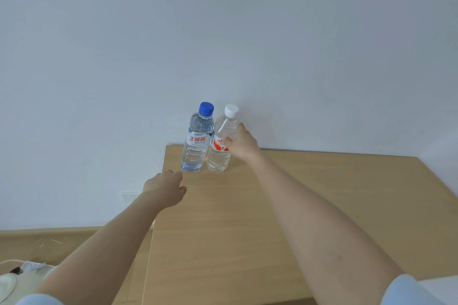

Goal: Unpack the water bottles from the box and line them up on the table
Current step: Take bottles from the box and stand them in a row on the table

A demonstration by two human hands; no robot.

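Bottles stand at the table's point(322, 205) far left corner, by the wall point(223, 32). We note the blue-capped bottle point(197, 140) upright, long axis vertical, cap up. Just beside it at 3 o'clock, the white-capped bottle point(221, 146) leans slightly right at the top; we cannot tell whether the two touch. The right hand point(244, 145) is wrapped around the white-capped bottle's label, hiding part of it. The left hand point(164, 190) hovers at 7 o'clock of the blue-capped bottle, fingers loosely curled, holding nothing. At lower left, pale items point(14, 280) are cut off and unidentifiable.
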